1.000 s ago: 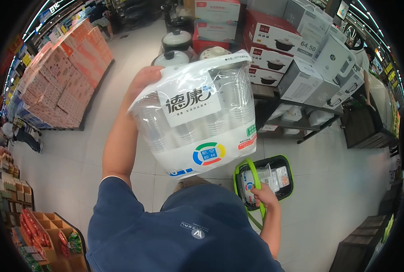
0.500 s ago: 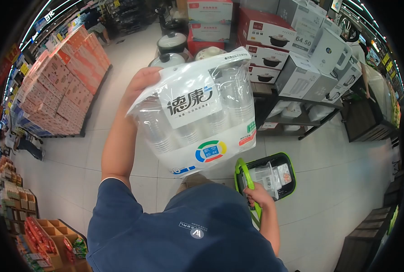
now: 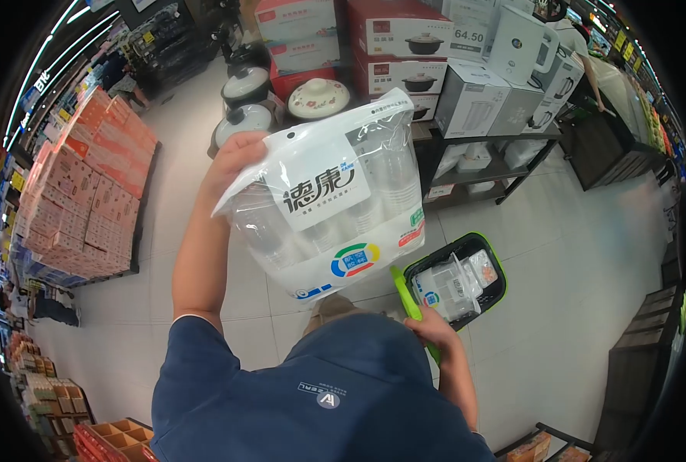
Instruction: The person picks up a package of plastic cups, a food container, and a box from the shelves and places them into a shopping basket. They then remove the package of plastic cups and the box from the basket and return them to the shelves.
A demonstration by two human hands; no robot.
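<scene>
A large clear and white plastic bag of stacked clear cups point(image 3: 331, 200) hangs in front of my chest. My left hand point(image 3: 239, 158) is closed on its upper left corner. At the right, my right hand point(image 3: 431, 325) is wrapped round the green handle of a shopping basket point(image 3: 499, 296). That basket is black with a green rim, low beside me, and holds a clear plastic package point(image 3: 447, 291) and a smaller pack point(image 3: 481, 268) with an orange print.
Ahead stand lidded pots point(image 3: 317, 98), red pot boxes point(image 3: 397, 35) and a white kettle point(image 3: 522, 46) on a dark shelf point(image 3: 505, 165). Pink cartons point(image 3: 89, 192) are stacked at the left. Dark crates point(image 3: 639, 362) line the right, and a wooden rack point(image 3: 123, 439) is at lower left.
The view has turned, so the shelves and cartons have shifted left. The bag has moved slightly left and tilted a little. More of the basket's contents shows. Both hands keep their holds.
</scene>
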